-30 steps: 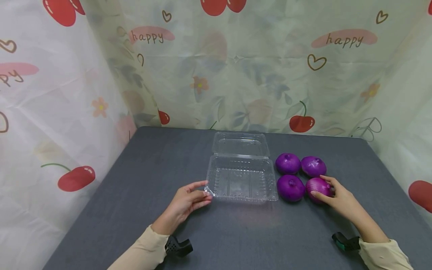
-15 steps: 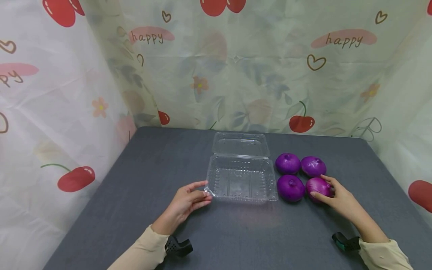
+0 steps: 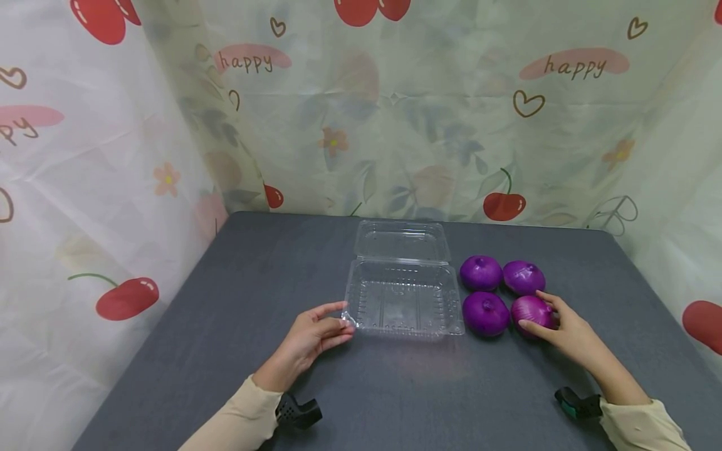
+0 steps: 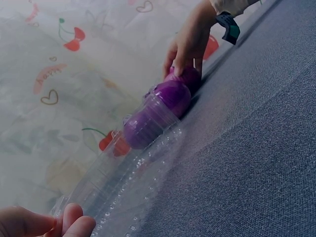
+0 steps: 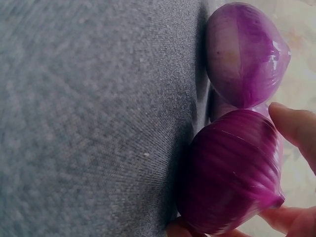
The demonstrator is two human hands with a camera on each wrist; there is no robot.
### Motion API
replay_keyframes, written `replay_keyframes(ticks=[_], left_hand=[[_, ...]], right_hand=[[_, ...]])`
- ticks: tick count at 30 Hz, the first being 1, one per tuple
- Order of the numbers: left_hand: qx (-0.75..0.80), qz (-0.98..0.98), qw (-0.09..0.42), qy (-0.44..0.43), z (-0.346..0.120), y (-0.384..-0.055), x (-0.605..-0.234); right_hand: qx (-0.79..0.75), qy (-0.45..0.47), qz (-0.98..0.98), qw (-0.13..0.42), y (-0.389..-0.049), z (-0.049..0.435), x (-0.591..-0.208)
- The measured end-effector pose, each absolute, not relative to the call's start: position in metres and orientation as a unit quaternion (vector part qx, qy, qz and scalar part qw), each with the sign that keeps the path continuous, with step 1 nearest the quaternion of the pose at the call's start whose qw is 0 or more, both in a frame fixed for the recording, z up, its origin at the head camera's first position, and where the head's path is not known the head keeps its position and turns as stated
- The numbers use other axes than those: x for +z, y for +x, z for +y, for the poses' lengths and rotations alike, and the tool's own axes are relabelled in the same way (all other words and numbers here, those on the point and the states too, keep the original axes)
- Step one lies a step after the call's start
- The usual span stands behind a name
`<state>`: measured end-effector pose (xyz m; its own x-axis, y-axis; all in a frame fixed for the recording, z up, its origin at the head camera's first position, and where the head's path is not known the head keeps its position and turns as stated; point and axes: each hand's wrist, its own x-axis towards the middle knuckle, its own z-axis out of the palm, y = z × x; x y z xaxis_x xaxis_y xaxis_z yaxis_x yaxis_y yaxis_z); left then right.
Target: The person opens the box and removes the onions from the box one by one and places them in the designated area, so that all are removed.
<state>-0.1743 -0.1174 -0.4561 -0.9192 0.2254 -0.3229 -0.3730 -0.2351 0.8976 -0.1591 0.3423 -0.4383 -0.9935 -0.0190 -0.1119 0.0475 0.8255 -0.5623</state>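
A clear plastic clamshell box (image 3: 403,297) lies with its lid folded back on the table. My left hand (image 3: 307,335) pinches the box's near left corner between thumb and fingers. Right of the box, several purple onions sit in a tight two-by-two group. My right hand (image 3: 570,329) grips the near right onion (image 3: 530,315), thumb on its near side and fingers around the far side. In the right wrist view this striped onion (image 5: 232,173) rests on the cloth, with another onion (image 5: 247,54) beside it. Through the box wall, the left wrist view shows an onion (image 4: 143,129).
Grey cloth covers the table (image 3: 271,269). A printed curtain (image 3: 395,125) with cherries and the word "happy" hangs behind the table and along both sides. Each wrist wears a black camera mount (image 3: 299,411). The two far onions (image 3: 481,273) stand close to the box's right edge.
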Motion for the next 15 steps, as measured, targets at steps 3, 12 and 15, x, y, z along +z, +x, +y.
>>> replay_keyframes(ticks=[3, 12, 15], left_hand=[[0.783, 0.589, 0.190, -0.063, -0.1170, -0.1743, -0.4562], [0.785, 0.585, 0.192, -0.062, -0.1172, -0.1734, -0.4555], [0.785, 0.586, 0.191, -0.061, -0.1171, -0.1733, -0.4556]], right_hand=[[-0.298, 0.008, 0.953, 0.057, -0.1593, 0.3422, -0.4382], [-0.302, 0.008, 0.952, 0.055, -0.1586, 0.3409, -0.4387], [-0.303, 0.008, 0.951, 0.055, -0.1584, 0.3401, -0.4387]])
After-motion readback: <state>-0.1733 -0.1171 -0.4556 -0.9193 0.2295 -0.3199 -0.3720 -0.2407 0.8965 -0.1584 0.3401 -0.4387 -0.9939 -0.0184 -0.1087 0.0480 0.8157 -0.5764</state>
